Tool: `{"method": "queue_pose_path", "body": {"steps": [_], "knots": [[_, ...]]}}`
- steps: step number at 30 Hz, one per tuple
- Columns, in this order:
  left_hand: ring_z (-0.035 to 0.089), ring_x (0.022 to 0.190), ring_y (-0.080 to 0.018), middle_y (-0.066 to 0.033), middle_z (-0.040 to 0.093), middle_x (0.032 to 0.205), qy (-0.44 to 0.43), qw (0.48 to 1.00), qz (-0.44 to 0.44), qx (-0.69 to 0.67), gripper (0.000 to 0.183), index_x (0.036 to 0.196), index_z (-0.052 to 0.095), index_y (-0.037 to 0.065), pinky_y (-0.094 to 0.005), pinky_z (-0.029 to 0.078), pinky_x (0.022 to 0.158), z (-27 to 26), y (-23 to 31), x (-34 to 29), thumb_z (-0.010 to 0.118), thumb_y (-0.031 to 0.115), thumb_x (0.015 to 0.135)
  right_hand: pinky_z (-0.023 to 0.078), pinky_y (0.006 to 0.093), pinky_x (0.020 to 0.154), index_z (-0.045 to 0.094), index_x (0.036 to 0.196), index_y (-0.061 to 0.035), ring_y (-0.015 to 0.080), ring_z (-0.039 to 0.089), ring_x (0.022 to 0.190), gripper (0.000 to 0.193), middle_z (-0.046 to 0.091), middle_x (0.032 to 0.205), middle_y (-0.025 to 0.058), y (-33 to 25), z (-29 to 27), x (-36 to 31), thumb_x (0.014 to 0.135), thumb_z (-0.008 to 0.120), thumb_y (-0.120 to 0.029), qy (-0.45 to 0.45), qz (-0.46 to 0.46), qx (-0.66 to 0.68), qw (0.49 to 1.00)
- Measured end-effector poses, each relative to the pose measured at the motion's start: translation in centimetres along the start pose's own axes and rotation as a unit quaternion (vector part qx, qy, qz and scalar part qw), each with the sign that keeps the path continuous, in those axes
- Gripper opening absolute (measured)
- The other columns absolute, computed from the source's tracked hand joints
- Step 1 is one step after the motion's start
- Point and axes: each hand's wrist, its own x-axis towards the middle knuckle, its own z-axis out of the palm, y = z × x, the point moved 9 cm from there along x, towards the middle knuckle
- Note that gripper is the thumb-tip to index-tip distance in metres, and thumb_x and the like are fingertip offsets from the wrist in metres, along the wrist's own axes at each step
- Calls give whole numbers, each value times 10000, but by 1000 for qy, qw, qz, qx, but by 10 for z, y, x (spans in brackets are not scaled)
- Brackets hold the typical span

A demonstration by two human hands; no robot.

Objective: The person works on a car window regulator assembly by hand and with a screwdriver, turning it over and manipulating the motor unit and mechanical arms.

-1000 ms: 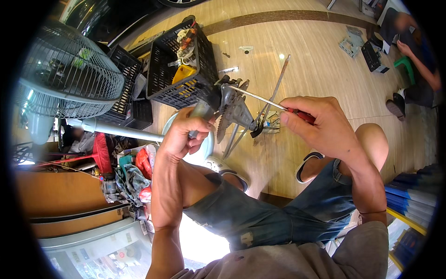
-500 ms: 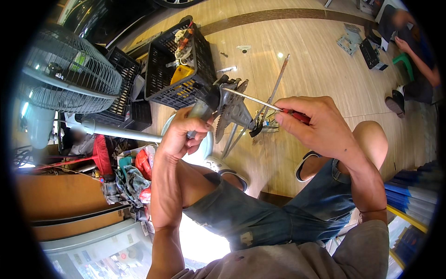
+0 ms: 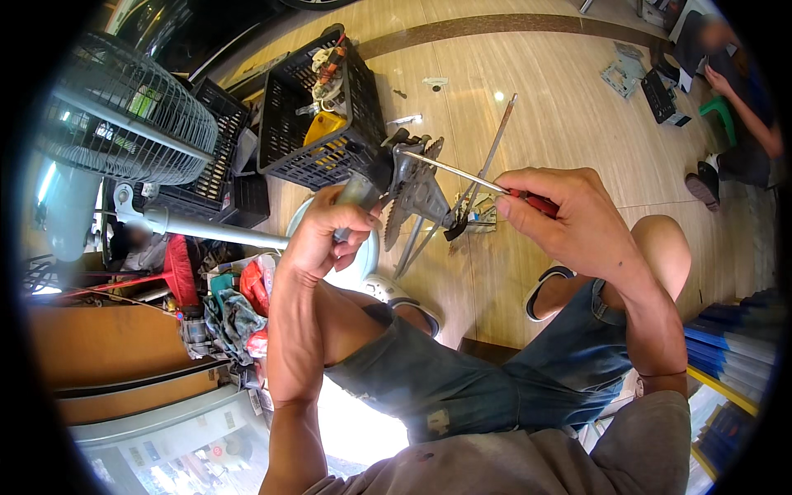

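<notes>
My left hand [image 3: 320, 235] is closed around the grey motor body of a window regulator [image 3: 421, 202], a metal assembly with a toothed plate and long arms. The regulator is held up in front of my knees, its arms reaching down and away over the floor. Pinched in my right hand [image 3: 573, 214] is a screwdriver [image 3: 462, 175] with a red and black handle. Its thin shaft points left, and the tip meets the regulator near the dark housing at its top. Exact contact at the tip is too small to tell.
A black plastic crate [image 3: 363, 107] of tools and parts stands beyond my left hand. Left of it is a floor fan [image 3: 132, 124], its pole [image 3: 219, 229] running toward my left wrist. A person [image 3: 747, 107] sits far right near a black device [image 3: 660, 97]. Blue-spined stacks [image 3: 726, 346] lie right.
My right hand and the screwdriver have shifted slightly right, the tip staying by the regulator's top. The fan's head has turned a little. My left hand keeps its hold.
</notes>
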Motion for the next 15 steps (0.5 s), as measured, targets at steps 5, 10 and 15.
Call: {"method": "queue_pose_path", "body": {"steps": [5,10,15], "knots": [[309,369,-45,0,442,546,0,1000,5,0,252,869,577,-17,-207,230,317,-3,1,2,630,157,693,539,340,676,681,1019,18,284,701,729,243,696,811,190,3,0,2,892,637,-185,-29,49,-10,998],[378,428,-37,-14,456,606,-13,1000,-3,-27,209,886,530,-56,-171,260,336,1,2,0,587,50,716,539,338,675,682,1014,19,284,700,724,241,695,807,191,3,-1,1,893,635,-184,-27,52,-13,998],[308,363,-49,-2,438,542,1,1000,10,10,260,870,586,-15,-213,233,304,-2,1,2,630,170,692,538,337,672,681,1008,20,283,698,719,239,691,800,191,0,0,1,895,634,-184,-32,53,-15,998]]}}
